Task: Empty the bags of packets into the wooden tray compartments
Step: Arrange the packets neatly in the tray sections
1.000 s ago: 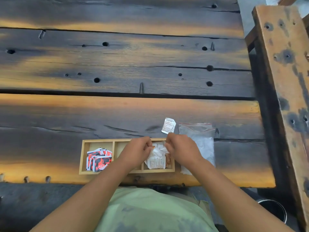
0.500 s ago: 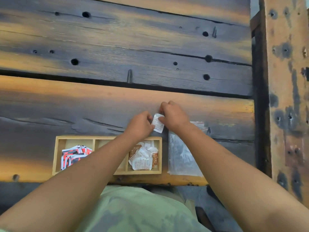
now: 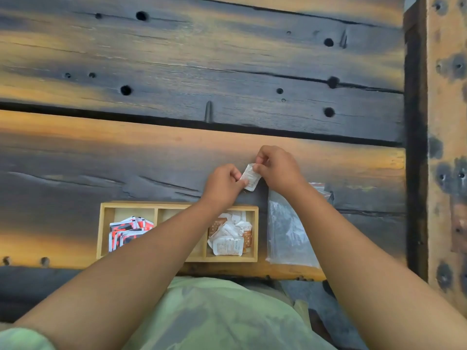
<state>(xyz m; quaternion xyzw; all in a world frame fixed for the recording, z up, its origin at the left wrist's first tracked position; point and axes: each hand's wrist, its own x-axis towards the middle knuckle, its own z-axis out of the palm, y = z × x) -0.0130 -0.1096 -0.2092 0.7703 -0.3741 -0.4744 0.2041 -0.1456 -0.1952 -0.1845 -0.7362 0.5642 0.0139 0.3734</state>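
A small white packet (image 3: 250, 177) is pinched between my left hand (image 3: 223, 184) and my right hand (image 3: 276, 169), just beyond the far right corner of the wooden tray (image 3: 177, 205). The tray has three compartments. Red, black and white packets (image 3: 127, 232) fill the left one. White and brown packets (image 3: 231, 236) lie in the right one. My left forearm hides most of the middle one. A clear plastic bag (image 3: 288, 231) lies flat on the table right of the tray, partly under my right arm.
The tray sits near the front edge of a dark, weathered plank table (image 3: 177, 72) with holes and cracks. A wooden beam (image 3: 447, 122) runs along the right side. My green shirt (image 3: 214, 317) fills the bottom.
Both hands left the tray's right compartment and reached forward to the loose white packet beyond the tray. They now hold it by its edges, slightly lifted and tilted.
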